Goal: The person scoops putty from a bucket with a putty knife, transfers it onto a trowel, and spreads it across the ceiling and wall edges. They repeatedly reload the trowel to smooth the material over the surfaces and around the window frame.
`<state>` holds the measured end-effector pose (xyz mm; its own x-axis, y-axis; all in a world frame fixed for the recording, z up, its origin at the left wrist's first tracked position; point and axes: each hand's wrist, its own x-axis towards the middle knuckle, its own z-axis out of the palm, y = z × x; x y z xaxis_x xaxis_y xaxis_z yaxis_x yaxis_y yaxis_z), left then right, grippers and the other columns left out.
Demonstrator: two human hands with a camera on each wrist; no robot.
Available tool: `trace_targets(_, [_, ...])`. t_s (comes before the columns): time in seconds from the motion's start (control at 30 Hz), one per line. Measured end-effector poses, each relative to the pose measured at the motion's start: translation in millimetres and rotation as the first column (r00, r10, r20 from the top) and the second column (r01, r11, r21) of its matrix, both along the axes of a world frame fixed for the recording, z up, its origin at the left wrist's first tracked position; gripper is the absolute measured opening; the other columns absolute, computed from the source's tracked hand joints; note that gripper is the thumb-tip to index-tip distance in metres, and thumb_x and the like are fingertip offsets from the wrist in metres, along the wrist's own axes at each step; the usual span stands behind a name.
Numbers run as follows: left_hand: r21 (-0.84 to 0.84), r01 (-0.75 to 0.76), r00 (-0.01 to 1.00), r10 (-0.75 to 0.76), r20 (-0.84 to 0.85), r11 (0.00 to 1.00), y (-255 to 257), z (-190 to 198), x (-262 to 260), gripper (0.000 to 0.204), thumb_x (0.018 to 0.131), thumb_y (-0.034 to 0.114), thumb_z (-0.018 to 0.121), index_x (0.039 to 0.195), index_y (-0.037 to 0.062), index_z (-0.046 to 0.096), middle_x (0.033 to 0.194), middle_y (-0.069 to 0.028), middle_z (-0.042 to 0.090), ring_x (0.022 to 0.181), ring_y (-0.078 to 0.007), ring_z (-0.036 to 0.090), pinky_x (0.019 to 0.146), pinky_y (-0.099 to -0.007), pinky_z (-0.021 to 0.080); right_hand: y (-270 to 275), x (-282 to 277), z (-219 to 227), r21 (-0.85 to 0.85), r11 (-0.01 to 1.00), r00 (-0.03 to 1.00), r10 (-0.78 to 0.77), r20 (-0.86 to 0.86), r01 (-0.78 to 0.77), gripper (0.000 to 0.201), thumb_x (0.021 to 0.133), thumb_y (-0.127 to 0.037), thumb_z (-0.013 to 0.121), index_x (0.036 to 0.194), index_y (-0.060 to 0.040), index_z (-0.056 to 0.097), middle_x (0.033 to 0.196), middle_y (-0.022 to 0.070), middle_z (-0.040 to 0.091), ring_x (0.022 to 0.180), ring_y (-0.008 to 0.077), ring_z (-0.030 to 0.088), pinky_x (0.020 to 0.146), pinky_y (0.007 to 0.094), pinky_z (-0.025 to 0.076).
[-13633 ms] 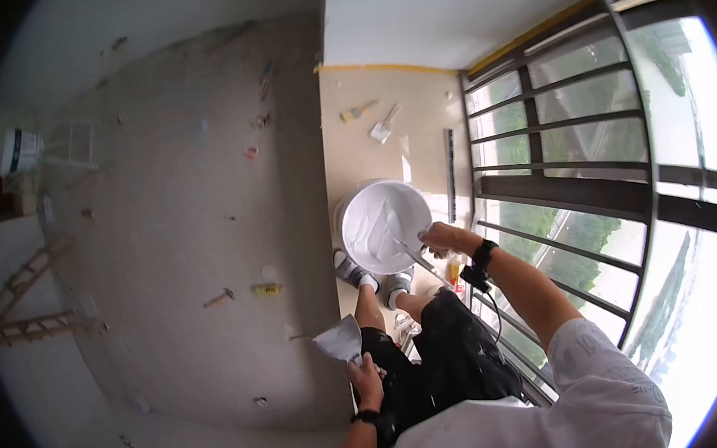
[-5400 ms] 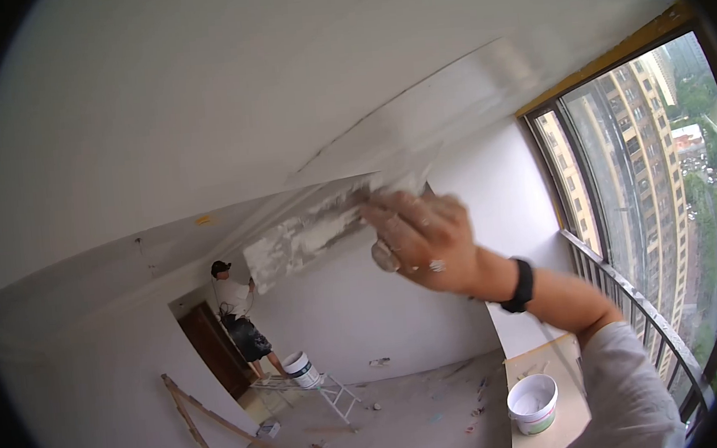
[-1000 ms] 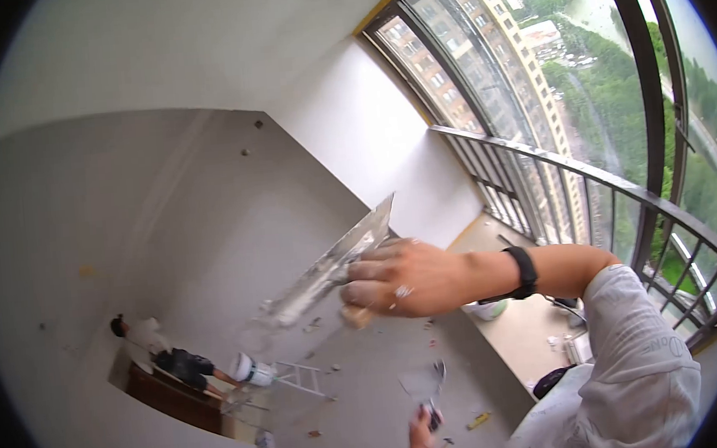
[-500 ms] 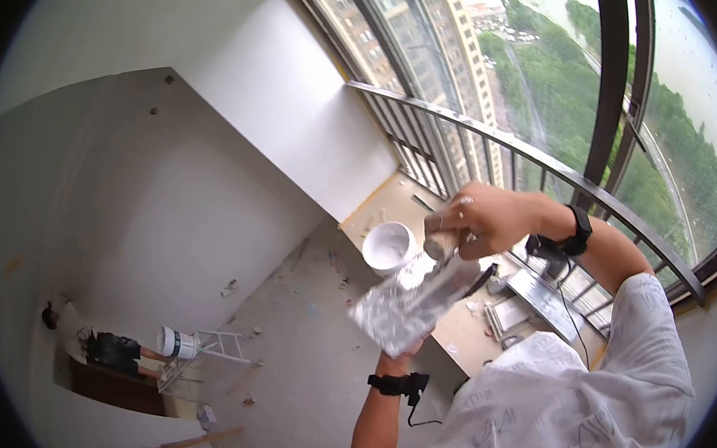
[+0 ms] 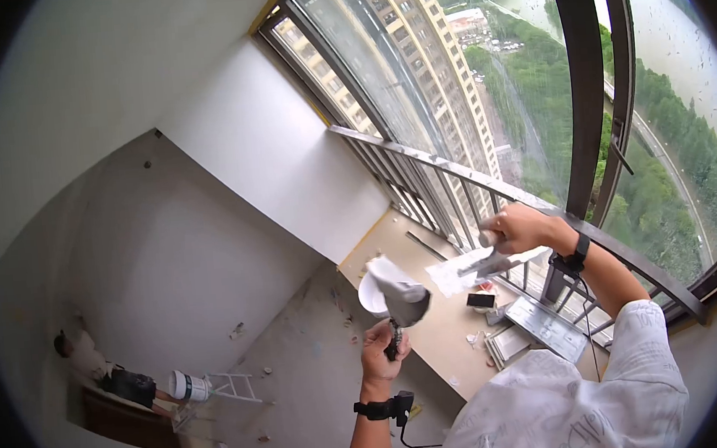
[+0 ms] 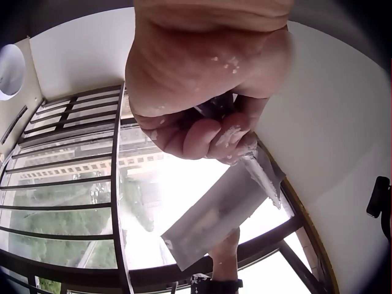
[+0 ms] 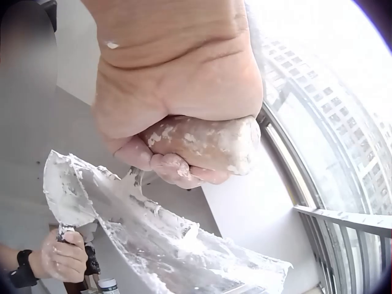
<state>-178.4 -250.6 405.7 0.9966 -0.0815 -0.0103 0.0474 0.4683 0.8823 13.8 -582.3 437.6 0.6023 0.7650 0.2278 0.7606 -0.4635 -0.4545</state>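
Observation:
My left hand point(image 5: 383, 353) grips the dark handle of a putty knife point(image 5: 405, 300), its broad blade raised and bearing white putty. In the head view that blade overlaps the white bucket point(image 5: 368, 297). My right hand point(image 5: 527, 229) holds a plastering trowel point(image 5: 496, 265) by its wooden handle point(image 7: 202, 144), out by the window railing. White putty coats the trowel blade point(image 7: 184, 245) in the right wrist view, thickest along its edges. There the putty knife blade point(image 7: 66, 190) appears close beside the trowel's end. Dried putty specks the fingers of my left hand point(image 6: 208, 86).
A window railing point(image 5: 455, 170) runs along the right. On the ledge point(image 5: 435, 336) lie a phone point(image 5: 481, 300), a metal plate point(image 5: 548, 327) and a white frame. Another person point(image 5: 105, 370) is at far left, near a bucket point(image 5: 188, 386) and a metal ladder point(image 5: 235, 387).
Earlier the right hand held a rod in the bucket, then the trowel at the ceiling. Half a second ago the trowel overlapped the left hand; now it is farther right, the putty knife in plain view.

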Motion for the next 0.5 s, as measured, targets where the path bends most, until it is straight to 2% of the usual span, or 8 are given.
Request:
trace_targets(0.1, [0.109,-0.138,0.975,0.115,0.189,0.984,0.1,22.5,17.1,0.038,0.095,0.037,0.060,0.088,-0.0008,0.059,0.065,-0.0066,0.055,0.051,-0.0114,0.045,0.047,-0.0232,0.034,-4.8,4.0,-28.8,0.438,0.898,0.936,0.118,-0.331,0.041,0.034,0.075,-0.011,0.062,0.107,-0.0011,0.057,0.075,0.0042,0.058,0.066,0.0173,0.059,0.058,0.0361,0.044])
trace_targets(0.17, [0.301,-0.255,0.954,0.188,0.234,0.919,-21.4,41.5,21.8,0.034,0.096,0.033,0.058,0.092,-0.0010,0.060,0.066,-0.0052,0.056,0.053,-0.0106,0.045,0.049,-0.0226,0.035,3.1,-7.9,-46.5,0.709,0.589,0.579,0.443,-0.685,0.388,0.033,0.087,-0.016,0.064,0.116,-0.0032,0.055,0.090,0.0020,0.060,0.075,0.0131,0.060,0.062,0.0325,0.050])
trace_targets(0.2, [0.469,-0.371,0.922,0.259,0.287,0.801,-32.3,47.9,25.2,0.031,0.098,0.030,0.056,0.097,-0.0013,0.062,0.068,-0.0038,0.056,0.054,-0.0098,0.045,0.051,-0.0221,0.036,15.3,-12.0,-58.4,0.748,0.377,0.445,0.626,-0.640,0.546,0.033,0.090,-0.019,0.064,0.118,-0.0050,0.054,0.099,0.0047,0.063,0.082,0.0144,0.063,0.067,0.0341,0.055])
trace_targets(0.27, [0.523,-0.350,0.924,0.196,0.327,0.777,-48.1,37.3,30.9,0.029,0.099,0.023,0.053,0.107,-0.0037,0.061,0.077,-0.0031,0.061,0.063,-0.0103,0.052,0.059,-0.0235,0.043,43.0,-15.8,-95.5,0.613,0.247,0.326,0.668,-0.669,0.750,0.041,0.092,-0.027,0.062,0.125,-0.0052,0.053,0.106,0.0058,0.064,0.089,0.0164,0.066,0.077,0.0364,0.058])
trace_targets(0.33, [0.559,-0.555,0.819,0.284,0.499,0.616,-73.0,22.9,36.9,0.025,0.098,0.023,0.055,0.099,-0.0019,0.059,0.077,-0.0003,0.054,0.068,-0.0081,0.046,0.061,-0.0234,0.041,73.8,-28.0,-109.1,0.592,0.122,0.075,0.952,-0.297,0.797,0.043,0.096,-0.034,0.056,0.129,-0.0063,0.053,0.110,0.0065,0.066,0.090,0.0196,0.067,0.080,0.0373,0.057])
trace_targets(0.4, [0.616,-0.564,0.813,0.237,0.533,0.551,-80.1,11.0,36.2,0.025,0.098,0.020,0.055,0.107,-0.0040,0.058,0.078,-0.0017,0.053,0.072,-0.0111,0.047,0.068,-0.0266,0.043,89.4,-64.8,-65.7,0.697,0.116,0.357,0.793,-0.494,0.707,0.043,0.097,-0.038,0.053,0.128,-0.0072,0.055,0.111,0.0069,0.068,0.093,0.0196,0.068,0.078,0.0338,0.058])
trace_targets(0.47, [0.680,-0.685,0.711,0.037,0.702,0.261,-79.4,0.9,44.3,0.032,0.092,0.015,0.060,0.116,-0.0052,0.057,0.092,-0.0138,0.056,0.084,-0.0258,0.055,0.076,-0.0356,0.046,97.5,-64.1,-89.0,0.537,0.291,-0.306,0.950,-0.064,0.792,0.041,0.098,-0.038,0.052,0.122,-0.0058,0.059,0.107,0.0071,0.070,0.090,0.0173,0.070,0.071,0.0305,0.060])
trace_targets(0.5, [0.696,-0.672,0.721,0.009,0.693,0.253,-81.1,-1.8,44.7,0.032,0.091,0.013,0.061,0.116,-0.0048,0.058,0.095,-0.0153,0.056,0.086,-0.0281,0.056,0.077,-0.0365,0.046,96.1,-70.0,-85.8,0.507,0.301,-0.327,0.944,-0.040,0.807,0.040,0.099,-0.036,0.051,0.125,-0.0053,0.057,0.106,0.0094,0.069,0.085,0.0189,0.071,0.058,0.0279,0.060])
